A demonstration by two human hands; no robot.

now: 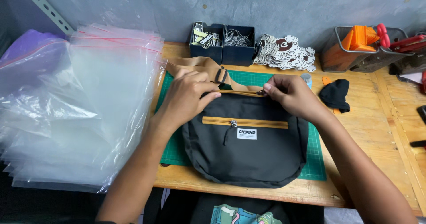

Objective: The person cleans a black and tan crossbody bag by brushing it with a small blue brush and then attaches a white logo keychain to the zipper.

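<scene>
A: Black fabric sling bag with tan zips lies flat on the green cutting mat, on the wooden worktop. Best to keep the top edge taut.

B: Left hand clamps that edge, palm down; right hand pinches the top zip's metal pull, wrist raised.

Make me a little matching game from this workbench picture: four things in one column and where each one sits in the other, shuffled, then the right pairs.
Things
1. black bag
2. stack of clear plastic bags
3. pile of round stickers
4. wire basket with orange tools

Places
A. at the back right of the table
B. on the green cutting mat, under both hands
C. at the left edge of the table
D. at the back, just right of the two dark boxes

Pairs: 1-B, 2-C, 3-D, 4-A
</scene>
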